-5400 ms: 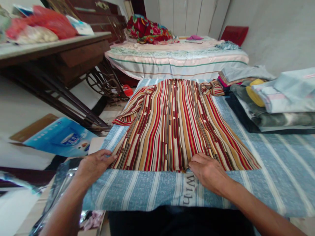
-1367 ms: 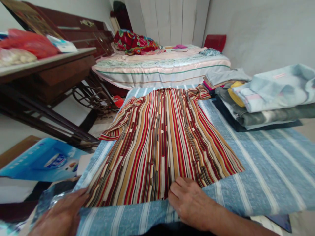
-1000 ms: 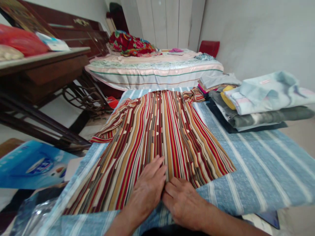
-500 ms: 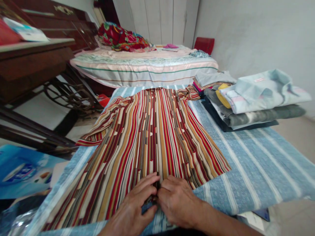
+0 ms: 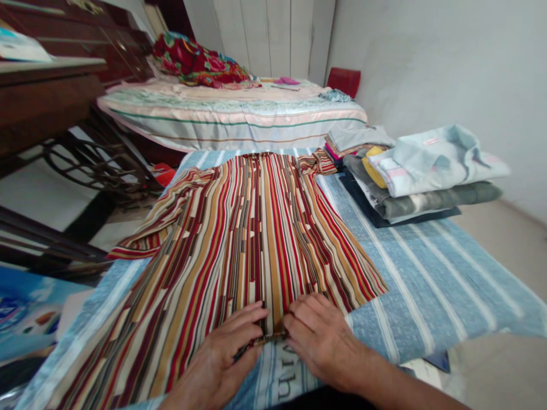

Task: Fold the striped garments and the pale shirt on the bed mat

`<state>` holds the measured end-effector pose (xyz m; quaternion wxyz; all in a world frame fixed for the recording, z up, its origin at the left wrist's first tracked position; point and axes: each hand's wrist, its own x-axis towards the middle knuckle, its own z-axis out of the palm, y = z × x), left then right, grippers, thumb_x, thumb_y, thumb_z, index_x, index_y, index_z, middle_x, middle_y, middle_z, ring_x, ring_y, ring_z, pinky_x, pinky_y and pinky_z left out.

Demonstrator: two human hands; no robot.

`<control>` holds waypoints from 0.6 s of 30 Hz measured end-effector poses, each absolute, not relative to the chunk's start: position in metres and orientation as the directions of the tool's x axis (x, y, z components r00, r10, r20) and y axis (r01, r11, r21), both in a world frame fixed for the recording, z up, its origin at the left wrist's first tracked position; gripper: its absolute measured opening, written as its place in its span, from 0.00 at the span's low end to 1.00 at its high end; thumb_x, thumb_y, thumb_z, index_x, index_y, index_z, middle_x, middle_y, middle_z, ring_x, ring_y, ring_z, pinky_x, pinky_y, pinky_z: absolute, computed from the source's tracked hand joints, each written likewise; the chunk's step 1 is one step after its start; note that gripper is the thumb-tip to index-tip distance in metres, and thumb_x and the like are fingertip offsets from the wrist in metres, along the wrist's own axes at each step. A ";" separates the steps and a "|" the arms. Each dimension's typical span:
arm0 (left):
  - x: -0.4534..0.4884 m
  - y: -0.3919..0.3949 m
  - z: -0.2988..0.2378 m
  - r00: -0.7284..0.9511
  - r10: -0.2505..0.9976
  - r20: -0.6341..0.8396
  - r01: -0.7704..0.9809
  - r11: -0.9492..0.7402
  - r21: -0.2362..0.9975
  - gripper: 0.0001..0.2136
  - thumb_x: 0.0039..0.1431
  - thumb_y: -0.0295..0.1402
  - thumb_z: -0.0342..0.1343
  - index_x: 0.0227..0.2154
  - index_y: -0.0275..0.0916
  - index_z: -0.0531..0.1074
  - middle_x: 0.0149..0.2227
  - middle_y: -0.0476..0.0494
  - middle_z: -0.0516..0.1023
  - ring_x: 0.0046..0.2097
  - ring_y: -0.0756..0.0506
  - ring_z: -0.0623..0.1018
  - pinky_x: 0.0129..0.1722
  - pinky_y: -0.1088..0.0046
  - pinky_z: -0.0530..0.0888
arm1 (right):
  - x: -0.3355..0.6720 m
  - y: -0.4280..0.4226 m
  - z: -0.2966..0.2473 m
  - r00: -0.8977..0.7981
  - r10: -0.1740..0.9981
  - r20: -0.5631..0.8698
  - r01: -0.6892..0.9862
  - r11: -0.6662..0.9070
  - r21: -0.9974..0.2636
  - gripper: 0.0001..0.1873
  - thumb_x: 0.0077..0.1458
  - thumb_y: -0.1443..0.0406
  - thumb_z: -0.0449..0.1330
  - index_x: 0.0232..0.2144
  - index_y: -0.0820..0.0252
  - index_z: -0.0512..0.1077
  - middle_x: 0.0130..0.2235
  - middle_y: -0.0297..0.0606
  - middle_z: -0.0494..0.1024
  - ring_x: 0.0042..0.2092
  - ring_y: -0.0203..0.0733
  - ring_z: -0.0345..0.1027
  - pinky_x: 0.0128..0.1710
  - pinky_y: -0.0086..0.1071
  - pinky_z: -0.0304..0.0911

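A short-sleeved shirt [image 5: 252, 228] with red, tan, cream and dark stripes lies spread flat on a blue-and-white striped cloth [image 5: 410, 285], its hem nearest me. My left hand [image 5: 226, 353] grips the hem left of the middle, fingers on top and thumb beneath. A little to the right, my right hand [image 5: 318, 336] is closed on the same hem, its fingertips curled over the edge. Between the two hands a short stretch of hem shows, slightly lifted. Dark printed letters on the cloth appear below it.
At the right stands a stack of folded clothes [image 5: 427, 176], a pale collared shirt on top. Beyond the table is a bed [image 5: 239, 117] with a red floral blanket [image 5: 196, 60]. A sewing-machine table [image 5: 47, 91] stands at left, above a blue package [image 5: 25, 313].
My hands have moved apart along the hem, the right one shifting rightward, so the edge between them now shows. The whole view has shifted slightly.
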<state>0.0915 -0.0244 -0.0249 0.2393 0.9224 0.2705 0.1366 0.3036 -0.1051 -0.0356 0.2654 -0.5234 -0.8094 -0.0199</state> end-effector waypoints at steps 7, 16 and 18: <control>0.092 -0.023 -0.022 0.797 0.595 0.106 0.460 -0.711 0.531 0.07 0.57 0.31 0.50 0.31 0.42 0.74 0.50 0.44 0.75 0.55 0.44 0.71 0.51 0.66 0.71 | 0.406 -0.141 -0.056 -0.086 0.886 0.455 0.992 0.121 -0.047 0.16 0.54 0.72 0.49 0.44 0.64 0.69 0.47 0.49 0.71 0.53 0.50 0.60 0.49 0.45 0.61; 0.094 -0.025 -0.021 0.814 0.574 0.088 0.469 -0.740 0.483 0.08 0.57 0.30 0.49 0.31 0.42 0.74 0.50 0.44 0.75 0.56 0.44 0.69 0.53 0.65 0.70 | 0.454 -0.146 -0.066 -0.081 0.895 0.439 0.995 0.049 0.083 0.17 0.56 0.73 0.47 0.44 0.64 0.70 0.44 0.46 0.73 0.47 0.46 0.64 0.45 0.40 0.64; 0.095 -0.026 -0.019 0.820 0.565 0.085 0.470 -0.752 0.462 0.08 0.57 0.30 0.49 0.31 0.41 0.73 0.50 0.44 0.74 0.56 0.44 0.69 0.53 0.65 0.70 | 0.459 -0.153 -0.061 -0.149 0.892 0.427 0.987 0.107 0.121 0.18 0.55 0.75 0.45 0.43 0.65 0.71 0.44 0.47 0.74 0.47 0.46 0.65 0.46 0.40 0.63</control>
